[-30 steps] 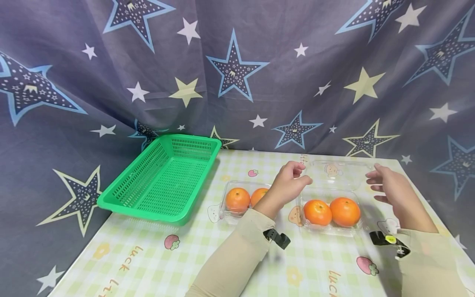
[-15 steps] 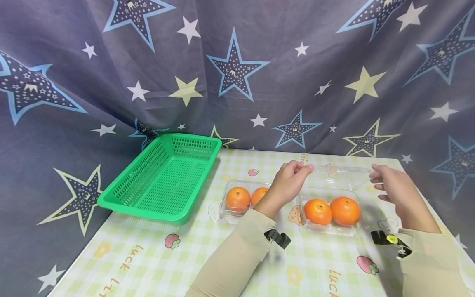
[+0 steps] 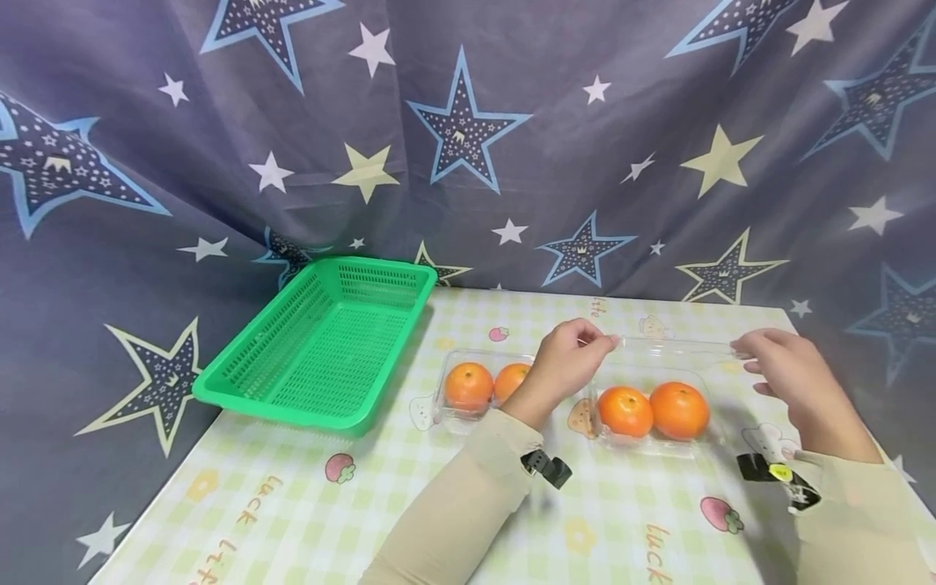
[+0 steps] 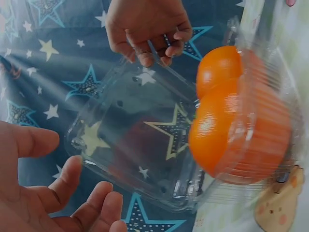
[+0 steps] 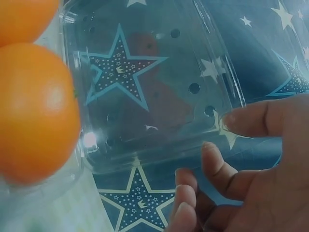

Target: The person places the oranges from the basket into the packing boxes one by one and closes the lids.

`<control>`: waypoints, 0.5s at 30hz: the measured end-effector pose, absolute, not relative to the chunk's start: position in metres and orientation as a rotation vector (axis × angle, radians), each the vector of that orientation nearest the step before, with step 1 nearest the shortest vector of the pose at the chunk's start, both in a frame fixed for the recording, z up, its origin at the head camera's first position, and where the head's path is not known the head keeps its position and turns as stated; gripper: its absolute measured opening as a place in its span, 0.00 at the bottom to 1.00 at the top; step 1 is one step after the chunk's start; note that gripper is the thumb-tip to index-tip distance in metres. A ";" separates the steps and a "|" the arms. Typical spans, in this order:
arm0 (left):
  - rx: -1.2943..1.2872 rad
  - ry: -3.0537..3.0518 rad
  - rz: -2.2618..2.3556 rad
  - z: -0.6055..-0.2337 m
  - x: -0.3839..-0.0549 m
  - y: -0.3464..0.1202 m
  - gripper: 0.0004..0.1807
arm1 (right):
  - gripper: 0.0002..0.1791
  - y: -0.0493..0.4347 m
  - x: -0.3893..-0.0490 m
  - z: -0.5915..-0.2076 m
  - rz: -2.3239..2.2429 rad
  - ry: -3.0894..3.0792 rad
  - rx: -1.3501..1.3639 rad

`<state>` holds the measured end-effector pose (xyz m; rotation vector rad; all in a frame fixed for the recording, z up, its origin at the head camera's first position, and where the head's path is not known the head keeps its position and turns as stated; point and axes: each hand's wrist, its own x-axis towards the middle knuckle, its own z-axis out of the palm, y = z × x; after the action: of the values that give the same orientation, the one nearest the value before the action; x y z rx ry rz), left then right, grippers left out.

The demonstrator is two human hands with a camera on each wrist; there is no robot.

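An open clear plastic clamshell box (image 3: 673,448) holds two oranges (image 3: 680,411) at the right of the table. Its hinged lid (image 4: 130,140) stands raised behind the fruit. My left hand (image 3: 570,361) pinches the lid's left corner, thumb on one side and fingertips on the other. At the right corner, my right hand (image 3: 793,374) has the lid edge between thumb and index finger, as the right wrist view shows; its other fingers are loosely bent. A second clear box (image 3: 455,424) with two oranges (image 3: 469,386) lies to the left, partly behind my left forearm.
A green perforated basket (image 3: 274,408) stands at the back left of the table. A checked cloth (image 3: 409,504) covers the tabletop. Directly behind it hangs a dark curtain (image 3: 497,244) printed with stars.
The lid has swung up from lying back on the table to standing raised. My left thumb and fingers closed on its corner, and my right hand moved in to the other corner.
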<state>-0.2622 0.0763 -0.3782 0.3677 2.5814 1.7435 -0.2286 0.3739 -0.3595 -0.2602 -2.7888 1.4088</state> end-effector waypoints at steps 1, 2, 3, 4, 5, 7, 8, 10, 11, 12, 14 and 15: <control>0.373 2.580 1.733 -0.379 -0.262 0.077 0.11 | 0.28 0.376 -0.227 -0.359 1.393 -2.801 -0.252; 0.380 2.579 1.725 -0.379 -0.262 0.078 0.11 | 0.28 0.377 -0.226 -0.359 1.376 -2.812 -0.244; 0.386 2.581 1.718 -0.379 -0.262 0.079 0.10 | 0.27 0.379 -0.224 -0.358 1.357 -2.824 -0.238; 0.390 2.585 1.710 -0.379 -0.262 0.080 0.10 | 0.26 0.380 -0.223 -0.358 1.345 -2.836 -0.230; 0.391 2.592 1.701 -0.379 -0.262 0.080 0.09 | 0.27 0.382 -0.221 -0.358 1.339 -2.847 -0.222; 0.387 2.606 1.685 -0.380 -0.261 0.080 0.09 | 0.27 0.383 -0.219 -0.359 1.327 -2.867 -0.212; 0.382 2.610 1.676 -0.380 -0.261 0.079 0.08 | 0.28 0.384 -0.217 -0.359 1.322 -2.874 -0.204; 0.370 2.613 1.660 -0.381 -0.260 0.078 0.08 | 0.30 0.385 -0.215 -0.362 1.324 -2.886 -0.193; 0.365 2.609 1.654 -0.382 -0.259 0.077 0.08 | 0.31 0.385 -0.214 -0.363 1.326 -2.888 -0.188; 0.360 2.603 1.649 -0.383 -0.259 0.077 0.08 | 0.31 0.385 -0.212 -0.365 1.328 -2.890 -0.183; 0.350 2.586 1.648 -0.384 -0.257 0.075 0.08 | 0.31 0.384 -0.210 -0.368 1.352 -2.888 -0.168; 0.349 2.581 1.644 -0.385 -0.256 0.075 0.08 | 0.30 0.383 -0.208 -0.370 1.363 -2.885 -0.165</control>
<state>-0.2559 0.0746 -0.3846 0.3490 2.5805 1.6444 -0.2084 0.3832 -0.3697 -0.1650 -2.8850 1.3626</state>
